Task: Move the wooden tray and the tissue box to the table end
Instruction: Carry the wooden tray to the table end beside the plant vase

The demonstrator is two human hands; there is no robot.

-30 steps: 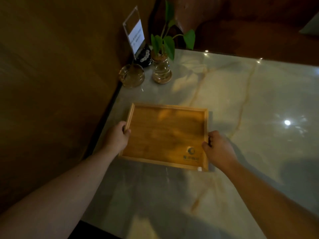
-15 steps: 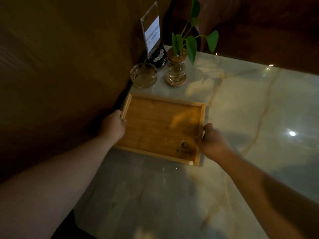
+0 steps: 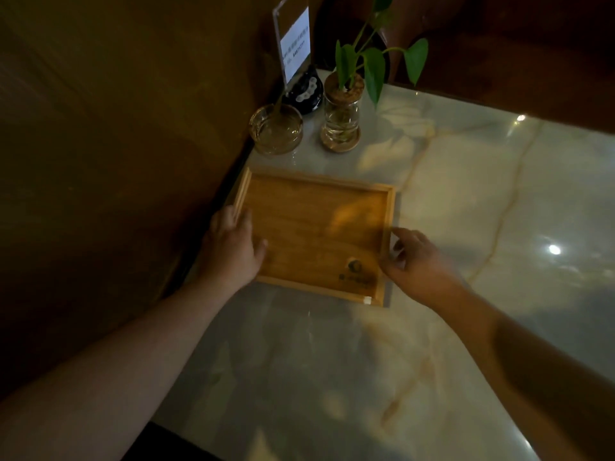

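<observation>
surface: glossy pale marble table (image 3: pixel 466 201) with tan veins | on it: flat rectangular wooden tray (image 3: pixel 316 227) | round clear glass ashtray (image 3: pixel 276 129) | glass jar with green plant (image 3: pixel 342 123) | clear acrylic sign stand (image 3: pixel 294 44)

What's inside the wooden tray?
The wooden tray holds nothing loose: only a dark round logo printed on its floor. The left hand covers the near left corner, so that bit stays hidden. The right hand is outside its right rim.

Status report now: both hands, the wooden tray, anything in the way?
Left hand resting on tray's left rim, right hand open at right rim. Wooden tray flat on table. Glass ashtray, plant jar close beyond.
</observation>
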